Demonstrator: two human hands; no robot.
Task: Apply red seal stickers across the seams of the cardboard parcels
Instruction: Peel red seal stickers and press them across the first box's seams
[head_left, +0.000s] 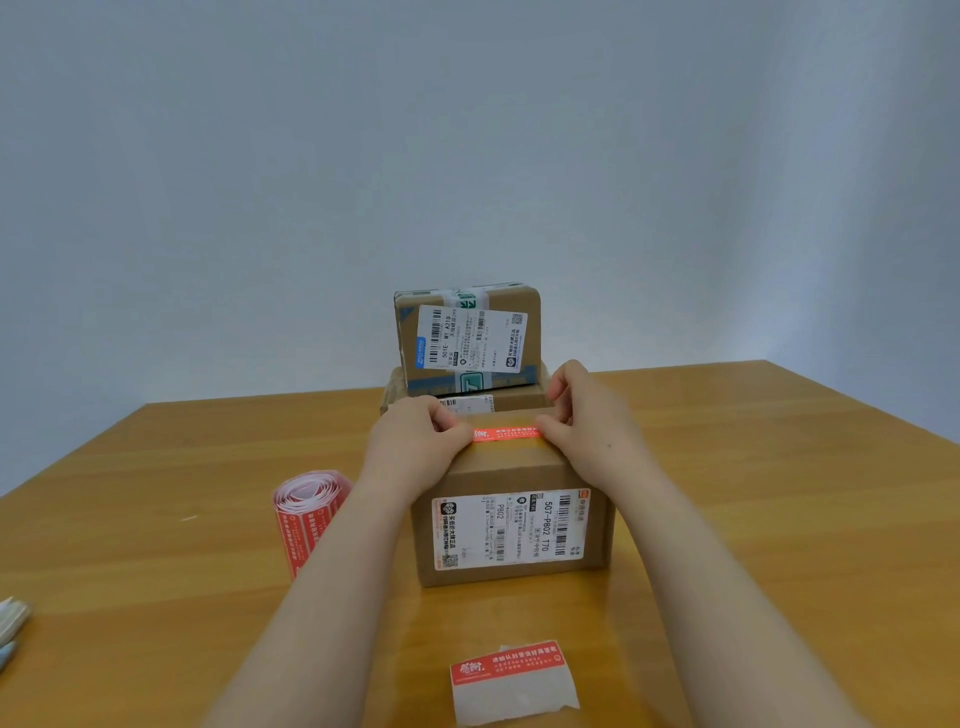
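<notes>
A cardboard parcel (511, 478) with a white shipping label on its near side stands in the middle of the wooden table. A red seal sticker (505, 434) lies across its top. My left hand (415, 447) pinches the sticker's left end and my right hand (587, 421) pinches its right end, both resting on the parcel's top. Behind it two more parcels are stacked: the upper one (467, 338) bears a white label, the lower one (467, 402) is mostly hidden.
A roll of red seal stickers (306, 512) lies left of the parcel. A torn backing sheet with one red sticker (511, 680) lies near the table's front edge. Some pale objects (10, 623) poke in at the far left. A plain wall rises behind the table.
</notes>
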